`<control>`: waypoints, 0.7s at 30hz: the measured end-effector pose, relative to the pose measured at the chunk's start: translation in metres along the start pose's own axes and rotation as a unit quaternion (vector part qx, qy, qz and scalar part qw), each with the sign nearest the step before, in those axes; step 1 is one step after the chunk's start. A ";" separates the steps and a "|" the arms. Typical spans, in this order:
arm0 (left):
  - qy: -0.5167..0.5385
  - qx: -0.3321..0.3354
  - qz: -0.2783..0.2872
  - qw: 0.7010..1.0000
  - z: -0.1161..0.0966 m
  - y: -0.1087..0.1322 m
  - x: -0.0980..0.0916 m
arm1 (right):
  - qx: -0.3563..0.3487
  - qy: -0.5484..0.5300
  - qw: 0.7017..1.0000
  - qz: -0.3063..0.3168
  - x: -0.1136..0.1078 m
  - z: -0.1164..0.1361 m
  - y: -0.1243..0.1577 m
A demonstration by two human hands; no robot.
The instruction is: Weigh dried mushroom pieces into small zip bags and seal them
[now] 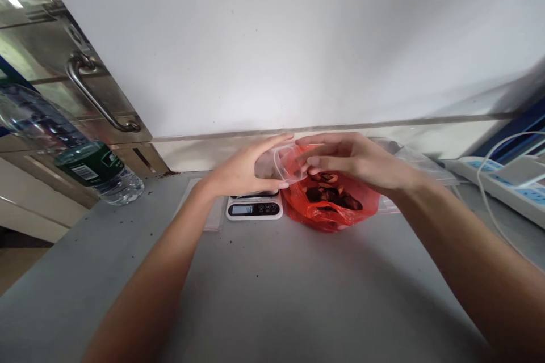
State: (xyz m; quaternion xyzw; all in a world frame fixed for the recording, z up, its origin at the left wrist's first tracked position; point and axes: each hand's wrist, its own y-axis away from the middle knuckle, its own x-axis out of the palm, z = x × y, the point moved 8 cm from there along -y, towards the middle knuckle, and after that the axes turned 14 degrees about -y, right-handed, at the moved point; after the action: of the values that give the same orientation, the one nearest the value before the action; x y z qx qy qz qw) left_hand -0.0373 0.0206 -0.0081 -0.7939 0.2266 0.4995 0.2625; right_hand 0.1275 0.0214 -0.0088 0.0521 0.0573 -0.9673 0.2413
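Left hand: around a clear plastic bag, above a white scale
Right hand: above a red bag, fingers bent near the clear plastic bag
Red bag: open, dark brown pieces inside
Scale display: lit, digits blurred
Green-labelled bottle: left on the grey table

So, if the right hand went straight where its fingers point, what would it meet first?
The right hand would probably meet the clear plastic in the left hand, perhaps touching it; depth is unclear.
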 end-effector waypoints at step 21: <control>-0.011 -0.011 0.050 0.999 -0.002 0.005 0.006 | 0.079 0.353 0.931 0.042 -0.011 -0.042 -0.008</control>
State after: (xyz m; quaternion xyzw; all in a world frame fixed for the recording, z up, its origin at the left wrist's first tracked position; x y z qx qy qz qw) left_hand -0.0366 0.0154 -0.0137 -0.7787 0.2575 0.5235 0.2309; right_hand 0.1364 0.0394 -0.0477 0.4113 0.0603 -0.8769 0.2415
